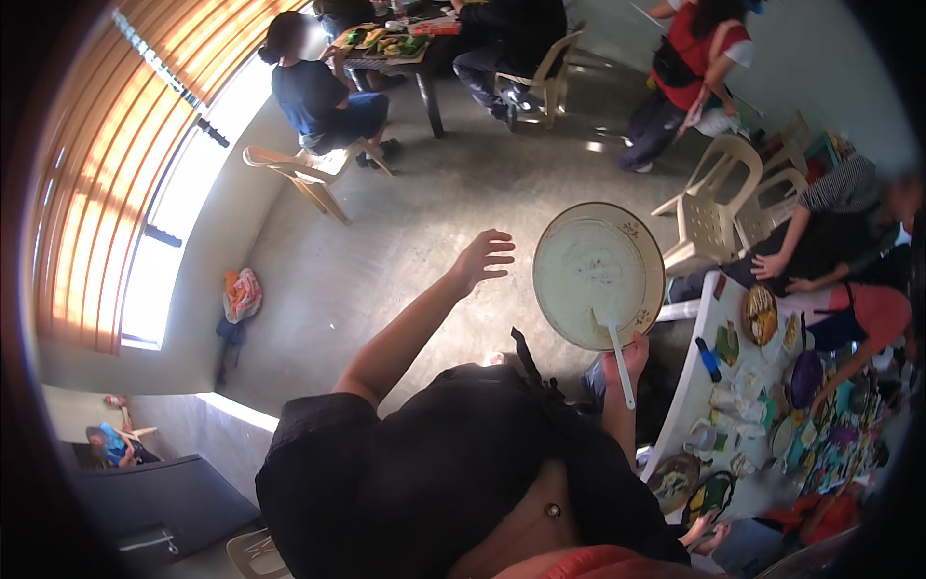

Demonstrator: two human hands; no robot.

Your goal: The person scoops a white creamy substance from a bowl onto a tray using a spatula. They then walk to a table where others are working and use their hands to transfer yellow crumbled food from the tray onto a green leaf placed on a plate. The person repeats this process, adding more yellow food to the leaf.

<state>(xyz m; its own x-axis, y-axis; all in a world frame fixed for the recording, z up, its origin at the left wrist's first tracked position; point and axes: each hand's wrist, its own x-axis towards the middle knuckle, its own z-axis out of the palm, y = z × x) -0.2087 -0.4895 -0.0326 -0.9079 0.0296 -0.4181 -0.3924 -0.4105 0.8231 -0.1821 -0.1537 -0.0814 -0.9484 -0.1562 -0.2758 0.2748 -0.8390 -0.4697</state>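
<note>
Floor [367,261] takes up most of my feed. Blinds [106,193] hang upper L, lowered only partway over the window, prob. to cut glare. Worktop [687,410], white, runs down the R side, loaded w/ stuff [806,378]; people [873,323] lean in along it, so I'd guess it's spread out for easy reach. Chair [699,227] stands near its far end, back & seat in plain view.

Plate [574,265] is what I care abt: round, pale, dark-edged, up in mid-air in front of the wearer [386,473], well apart from the L grip & just L of the worktop. Its face is turned to my cam. Faint marks mid-plate; can't tell if smear or print.

R grip [627,359] is clamped on the near R rim, thumb on the edge, prob. b/c that leaves the face unblocked. L grip [479,262] is up w/ nothing in it, fingers apart, touching nothing; poss. just for balance.

Spoon [618,352], white (tip shape unclear), has its tip on the plate & handle over the rim beside the R grip, prob. for quick access. Can't tell if the fingers pin it.
</note>
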